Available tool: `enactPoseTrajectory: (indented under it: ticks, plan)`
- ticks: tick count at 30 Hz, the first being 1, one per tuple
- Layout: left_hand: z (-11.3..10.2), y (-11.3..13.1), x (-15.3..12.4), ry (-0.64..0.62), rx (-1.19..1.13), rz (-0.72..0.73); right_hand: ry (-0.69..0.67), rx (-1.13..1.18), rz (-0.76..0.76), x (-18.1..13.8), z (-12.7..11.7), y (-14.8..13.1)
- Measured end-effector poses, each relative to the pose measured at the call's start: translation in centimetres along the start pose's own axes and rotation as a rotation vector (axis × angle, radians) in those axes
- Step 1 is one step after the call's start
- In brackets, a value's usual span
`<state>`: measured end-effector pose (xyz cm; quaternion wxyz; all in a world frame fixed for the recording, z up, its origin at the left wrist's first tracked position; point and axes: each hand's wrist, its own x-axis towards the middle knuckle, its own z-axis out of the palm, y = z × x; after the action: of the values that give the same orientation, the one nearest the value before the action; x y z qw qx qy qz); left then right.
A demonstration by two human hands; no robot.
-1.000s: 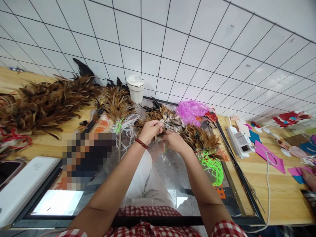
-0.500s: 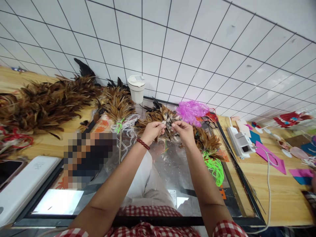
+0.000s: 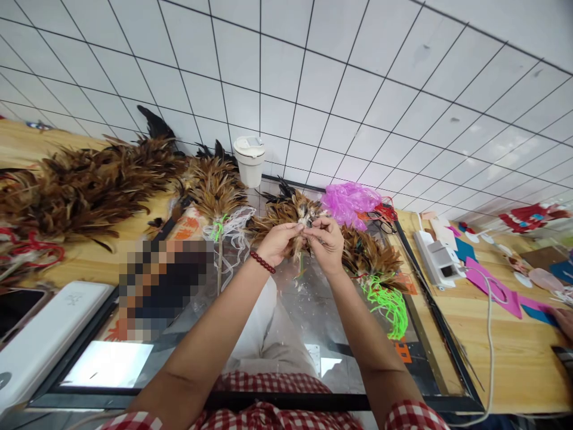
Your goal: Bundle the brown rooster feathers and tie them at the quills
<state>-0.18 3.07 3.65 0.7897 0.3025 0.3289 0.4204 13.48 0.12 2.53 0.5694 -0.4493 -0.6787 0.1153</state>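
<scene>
My left hand (image 3: pixel 278 242), with a red bead bracelet at the wrist, pinches a small bunch of brown feathers (image 3: pixel 299 216) above the glass table top (image 3: pixel 308 310). My right hand (image 3: pixel 327 242) is closed on the same bunch from the right, fingertips nearly touching the left hand's. A loose pile of brown feathers (image 3: pixel 371 257) lies just right of my hands. Green cord (image 3: pixel 389 303) sits below that pile.
Large brown feather heaps (image 3: pixel 85 185) cover the wooden table on the left. A white lidded cup (image 3: pixel 249 160) stands by the tiled wall. Pink plastic (image 3: pixel 351 202), a white power strip (image 3: pixel 436 258) with cable, coloured felt pieces (image 3: pixel 492 286) and another person's hand (image 3: pixel 561 319) are to the right. A white box (image 3: pixel 45 340) lies lower left.
My right hand rose from below the feathers and closed in on the left hand; both now pinch the same small bunch. The view shifted slightly.
</scene>
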Motion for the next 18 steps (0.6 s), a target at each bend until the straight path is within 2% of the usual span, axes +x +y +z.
enactPoseTrajectory:
  ticks: [5,8,13,15,18]
  plan:
    - [0.05,0.16,-0.22,-0.063,-0.062,-0.032,-0.106,-0.028,-0.016,0.29,-0.4,-0.21]
    - [0.16,0.1,-0.27,-0.083,-0.091,-0.006,-0.122,-0.034,-0.035,0.38,-0.44,-0.37]
    - [0.45,-0.11,-0.24,-0.006,-0.078,0.028,-0.163,0.015,-0.094,0.61,-0.74,-0.7]
    - [0.59,-0.16,-0.26,0.049,-0.037,0.07,-0.138,0.031,-0.075,0.75,-0.84,-0.73]
    - [0.77,-0.19,-0.37,0.092,0.067,0.142,0.0,0.078,0.041,0.87,-0.68,-0.43]
